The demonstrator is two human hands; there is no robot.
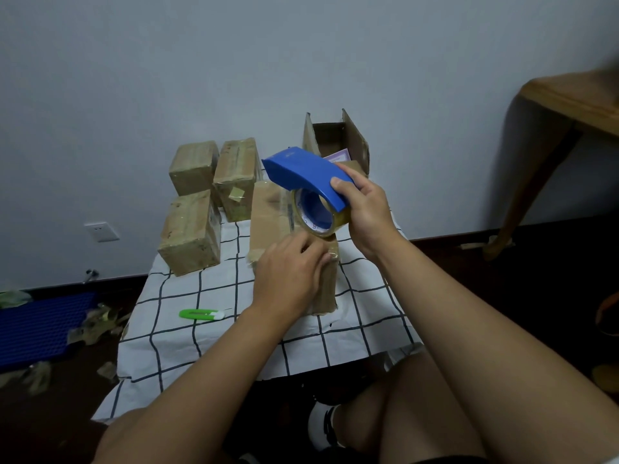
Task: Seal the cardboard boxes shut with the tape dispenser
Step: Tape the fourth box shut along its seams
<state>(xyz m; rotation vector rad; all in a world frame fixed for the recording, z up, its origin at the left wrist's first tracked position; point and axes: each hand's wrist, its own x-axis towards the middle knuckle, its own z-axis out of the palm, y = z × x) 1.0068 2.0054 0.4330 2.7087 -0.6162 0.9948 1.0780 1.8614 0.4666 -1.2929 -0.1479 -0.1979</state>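
The right hand point(365, 216) grips the blue tape dispenser point(308, 175), fingers point(338, 184) curled over its rear end, holding it raised above the far part of the middle cardboard box point(284, 216). The left hand point(288, 276) rests on that box's near top edge, fingers bent, just beneath the tape roll point(318, 216). The box stands on the checked surface point(201, 333), near a green cutter point(199, 314).

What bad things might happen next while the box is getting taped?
1. The right hand holds the blue tape dispenser lifted off the brown cardboard box, so the clear tape could twist or stick to itself.
2. The left hand presses the box's near edge close to the tape roll, so its fingers might get stuck to the tape.
3. The green utility knife lies close by the left forearm and might get knocked.
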